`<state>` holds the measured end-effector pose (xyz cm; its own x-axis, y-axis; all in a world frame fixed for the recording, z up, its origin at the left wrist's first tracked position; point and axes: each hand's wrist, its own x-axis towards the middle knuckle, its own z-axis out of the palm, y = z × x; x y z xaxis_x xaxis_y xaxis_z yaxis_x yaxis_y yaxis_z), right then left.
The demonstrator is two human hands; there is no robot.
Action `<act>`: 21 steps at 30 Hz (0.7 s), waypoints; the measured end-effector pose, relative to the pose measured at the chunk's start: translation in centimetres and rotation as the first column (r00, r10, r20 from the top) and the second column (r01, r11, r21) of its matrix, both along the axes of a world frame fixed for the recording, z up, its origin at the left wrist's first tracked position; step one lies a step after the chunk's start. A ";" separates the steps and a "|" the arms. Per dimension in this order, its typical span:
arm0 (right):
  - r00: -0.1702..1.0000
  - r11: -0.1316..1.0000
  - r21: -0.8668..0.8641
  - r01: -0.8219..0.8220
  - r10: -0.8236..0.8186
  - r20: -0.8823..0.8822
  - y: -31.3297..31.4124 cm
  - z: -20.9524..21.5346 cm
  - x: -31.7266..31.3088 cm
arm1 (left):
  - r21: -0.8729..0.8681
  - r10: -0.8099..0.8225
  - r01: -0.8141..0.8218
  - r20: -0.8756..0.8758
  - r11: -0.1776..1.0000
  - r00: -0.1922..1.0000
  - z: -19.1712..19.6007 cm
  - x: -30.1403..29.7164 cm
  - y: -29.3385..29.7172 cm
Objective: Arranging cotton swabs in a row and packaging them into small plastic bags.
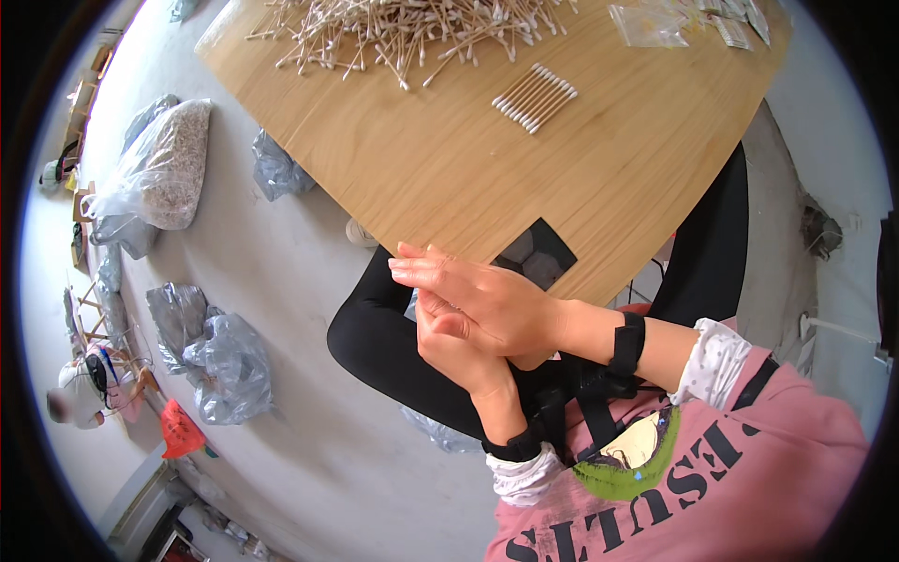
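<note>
My two hands are together just past the near edge of the wooden table, above my lap. My right hand (496, 298) lies across my left, its fingers stretched out towards the left. Below it, my left hand (459, 361) presses up against the right palm, thumb in sight and most fingers covered. Nothing shows between the palms, though their inner sides are hidden. Farther up the table, a neat row of several cotton swabs (535, 98) lies side by side. Behind it spreads a large loose heap of cotton swabs (403, 33).
Clear plastic bags (648, 25) lie at the table's far right. A dark flat pad (536, 255) with a hexagon pattern sits at the near table edge (599, 281). On the floor to the left stand a filled clear sack (173, 164) and crumpled plastic bags (225, 365).
</note>
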<state>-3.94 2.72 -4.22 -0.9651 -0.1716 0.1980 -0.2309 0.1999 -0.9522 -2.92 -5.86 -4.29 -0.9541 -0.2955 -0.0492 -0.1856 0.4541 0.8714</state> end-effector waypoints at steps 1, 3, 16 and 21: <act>0.997 0.992 -0.116 -0.053 0.059 0.048 0.2 0.1 -0.1 | 0.002 -0.004 0.004 -0.005 1.000 1.000 0.1 0.2 -0.3; 0.995 0.966 -0.258 0.005 0.020 0.096 1.6 0.2 -0.4 | -0.058 0.008 0.006 0.229 0.998 0.973 1.5 -0.4 -1.1; 0.983 0.667 0.739 0.089 0.061 -0.173 21.1 2.9 -7.1 | -0.284 -0.192 0.163 -0.076 0.945 0.978 5.8 -1.6 1.1; 0.963 0.692 0.716 0.086 0.125 -0.237 19.4 1.6 -7.0 | -0.558 -0.629 0.547 0.056 0.624 0.775 6.2 -3.8 9.3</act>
